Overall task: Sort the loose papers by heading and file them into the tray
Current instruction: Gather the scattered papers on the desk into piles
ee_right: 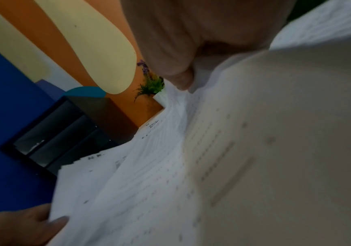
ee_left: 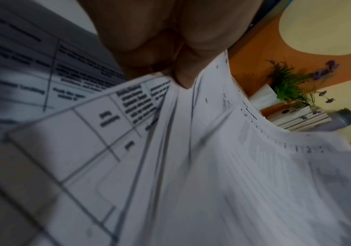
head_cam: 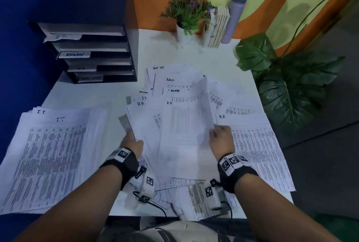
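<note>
Both hands are closed on papers mid-sort, a fanned bundle [head_cam: 153, 125] gripped by the left hand [head_cam: 134, 143] and one sheet [head_cam: 202, 102] pinched by the right hand [head_cam: 221, 139]; its heading should next be read and a matching pile chosen.

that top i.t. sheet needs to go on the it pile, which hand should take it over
Left, probably. The IT pile lies on the left, beside the left hand; the right hand grips the sheets' far edge.
</note>
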A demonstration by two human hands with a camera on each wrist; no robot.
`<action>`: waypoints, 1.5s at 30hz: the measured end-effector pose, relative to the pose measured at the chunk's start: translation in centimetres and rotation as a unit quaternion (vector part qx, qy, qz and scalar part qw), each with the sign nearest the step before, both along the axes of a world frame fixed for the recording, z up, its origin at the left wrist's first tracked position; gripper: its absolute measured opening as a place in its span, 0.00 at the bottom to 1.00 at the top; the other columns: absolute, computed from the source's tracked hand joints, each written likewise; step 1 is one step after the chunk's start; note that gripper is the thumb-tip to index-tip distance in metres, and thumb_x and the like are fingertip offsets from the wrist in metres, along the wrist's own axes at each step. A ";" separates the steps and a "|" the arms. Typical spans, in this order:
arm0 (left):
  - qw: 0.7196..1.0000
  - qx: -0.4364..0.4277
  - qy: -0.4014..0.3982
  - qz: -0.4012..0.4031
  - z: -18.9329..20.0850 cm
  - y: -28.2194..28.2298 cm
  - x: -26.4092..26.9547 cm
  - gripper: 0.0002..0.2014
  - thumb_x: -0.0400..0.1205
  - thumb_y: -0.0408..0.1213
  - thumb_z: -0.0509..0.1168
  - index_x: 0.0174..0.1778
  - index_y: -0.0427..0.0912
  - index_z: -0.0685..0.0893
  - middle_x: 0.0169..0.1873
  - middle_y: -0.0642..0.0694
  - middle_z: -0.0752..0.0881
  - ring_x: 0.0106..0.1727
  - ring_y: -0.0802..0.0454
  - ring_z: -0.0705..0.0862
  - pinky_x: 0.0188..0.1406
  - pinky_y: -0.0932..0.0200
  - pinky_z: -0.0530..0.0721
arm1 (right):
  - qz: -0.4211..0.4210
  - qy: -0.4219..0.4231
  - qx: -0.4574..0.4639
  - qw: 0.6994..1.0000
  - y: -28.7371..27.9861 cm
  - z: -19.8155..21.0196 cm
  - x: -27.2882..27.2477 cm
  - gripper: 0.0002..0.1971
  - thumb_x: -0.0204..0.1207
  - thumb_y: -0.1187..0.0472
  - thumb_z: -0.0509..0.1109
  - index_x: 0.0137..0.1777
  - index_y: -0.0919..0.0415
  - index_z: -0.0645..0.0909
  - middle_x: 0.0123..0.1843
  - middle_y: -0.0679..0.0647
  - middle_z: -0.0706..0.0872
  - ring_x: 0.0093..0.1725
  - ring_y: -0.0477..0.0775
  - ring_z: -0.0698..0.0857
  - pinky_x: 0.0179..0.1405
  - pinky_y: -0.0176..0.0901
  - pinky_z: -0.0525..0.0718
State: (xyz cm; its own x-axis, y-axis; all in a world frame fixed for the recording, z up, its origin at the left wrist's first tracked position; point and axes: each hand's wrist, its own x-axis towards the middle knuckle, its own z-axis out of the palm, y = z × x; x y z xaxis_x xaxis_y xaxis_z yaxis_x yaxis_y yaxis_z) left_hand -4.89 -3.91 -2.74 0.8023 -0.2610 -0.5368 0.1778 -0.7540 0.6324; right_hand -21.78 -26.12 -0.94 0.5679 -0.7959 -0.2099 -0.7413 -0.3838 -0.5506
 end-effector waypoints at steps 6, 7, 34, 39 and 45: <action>0.999 -0.034 0.015 0.027 -0.1 0.2 1.1 0.21 0.86 0.35 0.55 0.76 0.36 0.68 0.57 0.36 0.79 0.52 0.42 0.79 0.49 0.57 0.73 | 0.009 0.002 0.042 0.999 -1.2 1.9 1.9 0.19 0.84 0.65 0.60 0.74 0.68 0.73 0.71 0.66 0.79 0.71 0.66 0.77 0.66 0.48 0.75; 0.998 -0.048 0.020 0.043 0.0 0.0 1.1 0.21 0.88 0.42 0.54 0.75 0.37 0.69 0.63 0.35 0.79 0.59 0.40 0.79 0.56 0.54 0.73 | 0.035 0.014 0.053 0.998 -0.8 1.8 2.5 0.16 0.84 0.63 0.61 0.70 0.68 0.76 0.65 0.66 0.83 0.67 0.65 0.80 0.61 0.46 0.76; 0.997 -0.066 -0.006 0.029 -1.2 3.0 0.1 0.24 0.76 0.37 0.74 0.67 0.43 0.74 0.58 0.47 0.82 0.58 0.47 0.82 0.59 0.55 0.79 | -0.011 -0.167 0.015 0.986 -4.6 2.8 12.1 0.12 0.81 0.63 0.65 0.36 0.52 0.71 0.32 0.53 0.76 0.32 0.55 0.75 0.37 0.42 0.73; 0.998 -0.062 -0.014 0.031 -0.6 2.1 0.5 0.26 0.76 0.35 0.74 0.69 0.40 0.74 0.58 0.45 0.84 0.58 0.44 0.82 0.61 0.50 0.80 | -0.056 -0.250 -0.085 0.963 -5.7 7.3 10.6 0.04 0.82 0.61 0.63 0.45 0.54 0.73 0.33 0.57 0.80 0.32 0.59 0.77 0.34 0.46 0.79; 0.995 -0.088 -0.026 0.040 -0.9 1.5 0.4 0.24 0.79 0.41 0.71 0.69 0.42 0.72 0.60 0.43 0.83 0.56 0.43 0.82 0.60 0.49 0.80 | 0.015 -0.451 -0.211 0.867 -6.0 14.5 8.5 0.09 0.79 0.69 0.67 0.46 0.53 0.79 0.35 0.41 0.77 0.32 0.37 0.75 0.36 0.32 0.73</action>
